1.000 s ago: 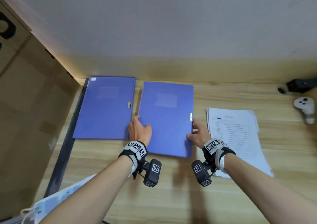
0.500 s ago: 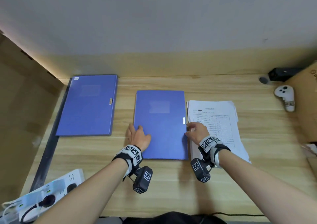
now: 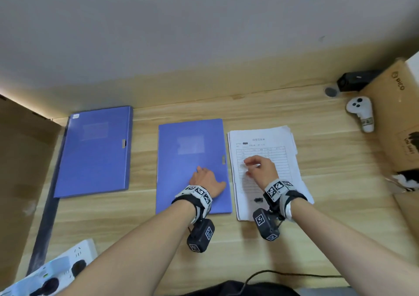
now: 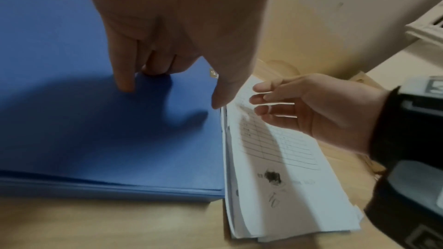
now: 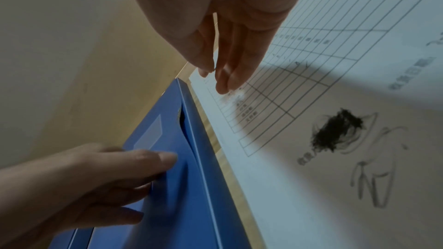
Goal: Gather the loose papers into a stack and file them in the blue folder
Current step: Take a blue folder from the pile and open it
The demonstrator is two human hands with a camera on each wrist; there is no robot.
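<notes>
From the head view I look down on a pale wooden desk (image 3: pixel 317 239) set against a plain wall. I count two blue folders: one far left (image 3: pixel 95 150), lying apart and untouched, and one in the middle (image 3: pixel 190 159), closed, with its clasp on the right edge. Just right of it sits one pile of papers (image 3: pixel 265 150), its edges uneven, so I judge the gathering isn't finished. My left hand (image 3: pixel 205 179) rests flat on the middle folder, probably to keep it from sliding. My right hand (image 3: pixel 260 168) hovers over the papers, fingers loosely bent and holding nothing. Also here are one white controller (image 3: pixel 360 114), one black box (image 3: pixel 356 81), a cardboard carton (image 3: pixel 399 118) at right and one power strip (image 3: pixel 56 270) near left.

In the left wrist view, the left hand (image 4: pixel 182 31) presses its fingertips on the folder (image 4: pixel 95 130); its thumb reaches the edge beside the papers (image 4: pixel 280 158).

In the right wrist view, the right hand (image 5: pixel 227 31) has its fingers relaxed above the printed sheet (image 5: pixel 323 101), touching or nearly so; I can't tell which.
</notes>
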